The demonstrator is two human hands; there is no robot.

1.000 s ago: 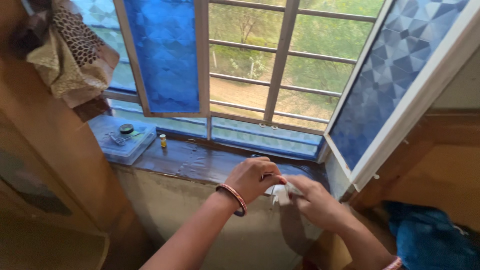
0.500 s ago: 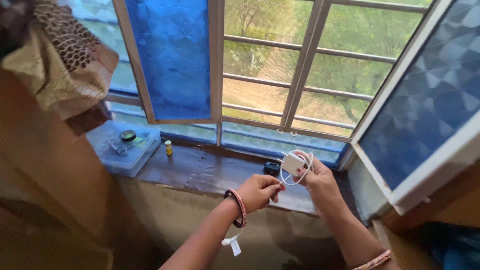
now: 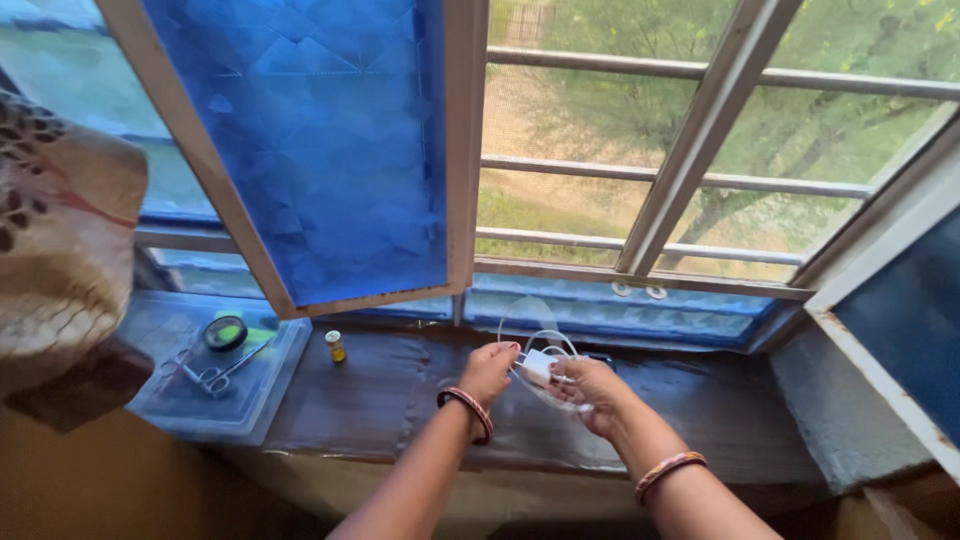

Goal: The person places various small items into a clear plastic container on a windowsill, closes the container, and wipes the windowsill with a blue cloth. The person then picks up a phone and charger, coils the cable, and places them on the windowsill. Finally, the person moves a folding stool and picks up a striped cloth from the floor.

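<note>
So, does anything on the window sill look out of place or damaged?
Nothing looks damaged or spilled. The small yellow bottle stands upright, scissors lie on the clear box, and both hands hold the white charger with its looped cable.

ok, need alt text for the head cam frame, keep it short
A person's left hand and right hand hold a small white charger with its looped white cable above a dark windowsill. Further left on the sill stand a small yellow bottle and a clear plastic box with scissors on its lid, below an open blue-paned window.
</note>
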